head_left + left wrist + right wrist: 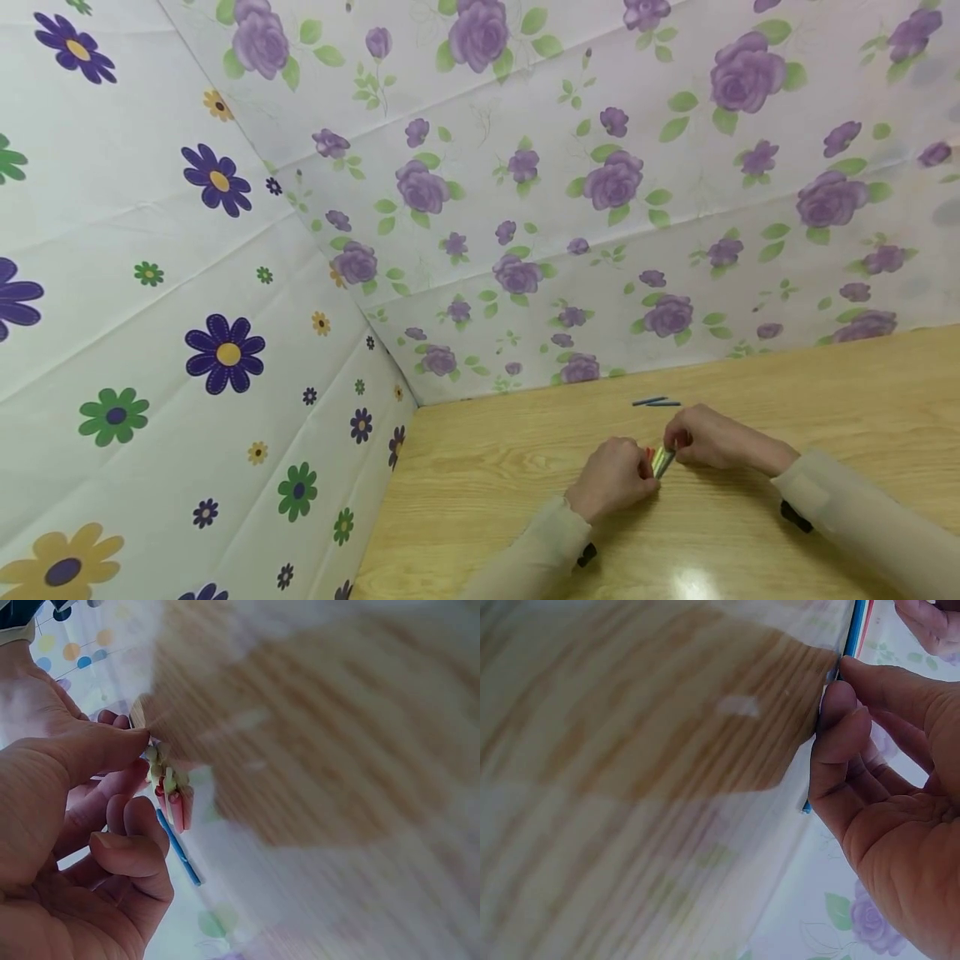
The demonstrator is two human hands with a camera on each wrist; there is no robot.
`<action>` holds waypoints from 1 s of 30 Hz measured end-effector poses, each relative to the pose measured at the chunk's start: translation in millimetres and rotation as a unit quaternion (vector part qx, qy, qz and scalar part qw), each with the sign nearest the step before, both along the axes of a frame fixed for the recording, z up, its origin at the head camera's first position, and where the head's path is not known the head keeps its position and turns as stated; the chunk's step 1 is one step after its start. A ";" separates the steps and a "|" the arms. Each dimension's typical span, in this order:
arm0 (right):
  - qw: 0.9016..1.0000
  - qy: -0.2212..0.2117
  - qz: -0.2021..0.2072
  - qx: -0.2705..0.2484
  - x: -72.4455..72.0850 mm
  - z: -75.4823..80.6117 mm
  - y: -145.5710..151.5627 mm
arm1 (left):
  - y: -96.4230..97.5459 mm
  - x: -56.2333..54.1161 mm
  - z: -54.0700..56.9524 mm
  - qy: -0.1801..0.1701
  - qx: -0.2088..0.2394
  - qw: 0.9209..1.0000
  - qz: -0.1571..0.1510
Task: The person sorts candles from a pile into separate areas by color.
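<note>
Table bears blue sticks beyond both hands, fingers nearly closed, pinching coloured sticks.

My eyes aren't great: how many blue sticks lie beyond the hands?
2: one blue stick at left, a second blue stick close beside it, nearer the right hand, which might hide more.
</note>
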State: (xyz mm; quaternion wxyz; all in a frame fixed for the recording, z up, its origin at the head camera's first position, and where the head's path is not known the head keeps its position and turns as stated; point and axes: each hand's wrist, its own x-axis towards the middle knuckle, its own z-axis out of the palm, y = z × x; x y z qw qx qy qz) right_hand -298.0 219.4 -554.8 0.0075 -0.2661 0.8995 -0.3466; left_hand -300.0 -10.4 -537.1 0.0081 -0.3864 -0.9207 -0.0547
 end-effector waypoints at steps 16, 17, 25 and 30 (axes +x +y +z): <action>1.000 -0.002 0.002 0.023 2.1 1.4 2.0 | -1.6 -0.8 -1.0 -0.001 -0.015 1.000 0.005; 1.000 -0.005 0.002 0.023 2.2 1.6 2.4 | -1.7 -0.6 -0.7 -0.002 -0.014 1.000 0.006; 1.000 -0.003 0.020 0.021 2.6 2.4 3.8 | -1.2 1.9 1.3 -0.003 -0.027 1.000 0.012; 0.999 -0.018 0.031 0.032 5.2 4.5 3.1 | -1.1 3.2 0.8 -0.010 -0.039 0.999 0.019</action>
